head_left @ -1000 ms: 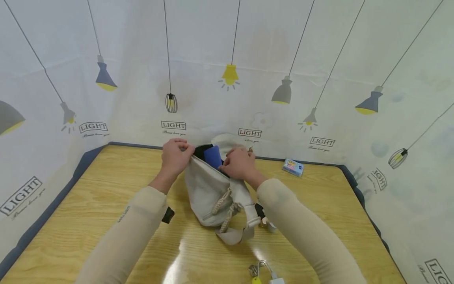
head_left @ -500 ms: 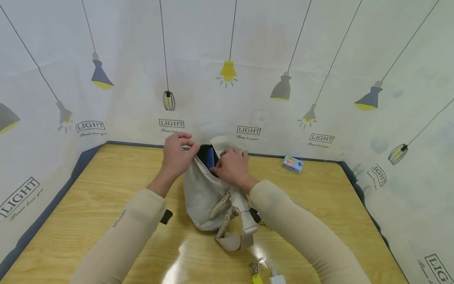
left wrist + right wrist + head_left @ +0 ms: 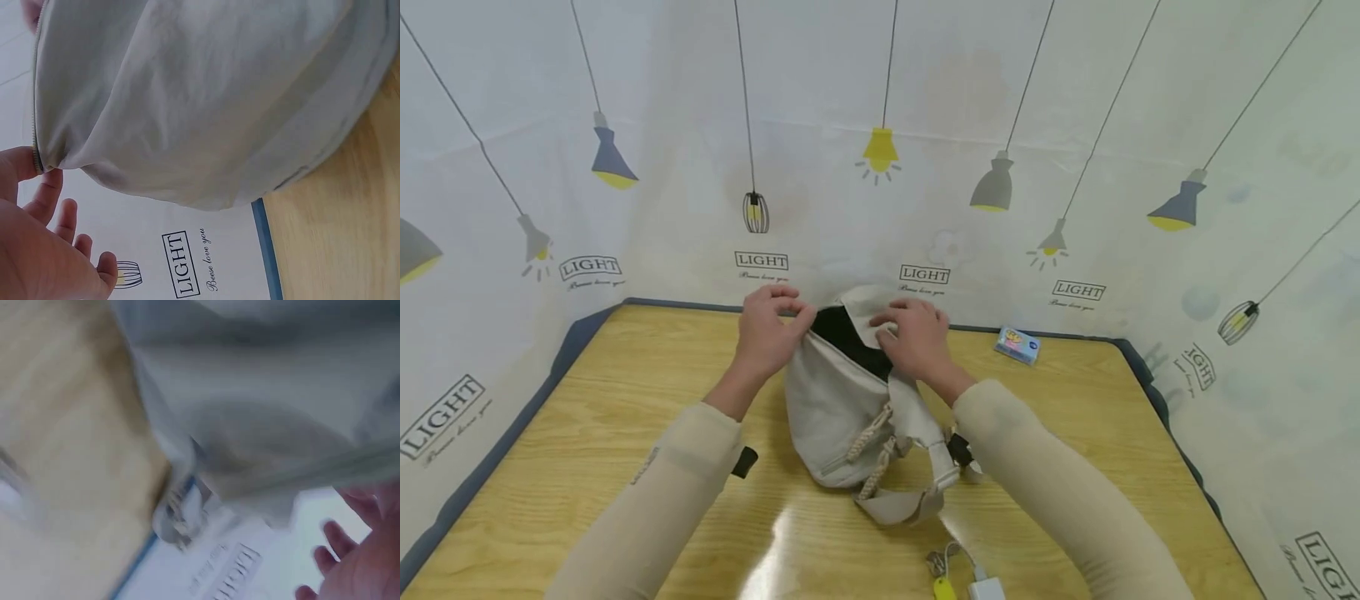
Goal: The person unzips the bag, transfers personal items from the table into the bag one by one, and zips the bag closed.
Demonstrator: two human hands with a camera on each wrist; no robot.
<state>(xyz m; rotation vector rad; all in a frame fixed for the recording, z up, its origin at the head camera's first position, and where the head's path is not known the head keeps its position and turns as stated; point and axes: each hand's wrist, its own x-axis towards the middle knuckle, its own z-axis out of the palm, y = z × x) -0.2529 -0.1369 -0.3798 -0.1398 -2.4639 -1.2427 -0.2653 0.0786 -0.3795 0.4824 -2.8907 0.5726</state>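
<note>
A pale beige cloth bag with a zipped mouth, rope cords and a wide strap stands on the table, its dark inside showing. My left hand pinches the left end of the mouth; in the left wrist view, thumb and forefinger hold the end of the zip edge while the other fingers spread loosely. At the right side of the mouth is my right hand, thumb and forefinger apart over the light flap. Motion blurs the bag in the right wrist view, where the right hand's fingers are spread beside its edge.
A small light-blue box lies at the back right of the wooden table. Near the front are a white block with a cable and a yellow tag. A printed cloth wall encloses the back and sides.
The flat blue thing seen in the bag's mouth has gone down out of sight. My right hand has drawn back to the right, its fingers parting; the left keeps its hold.
</note>
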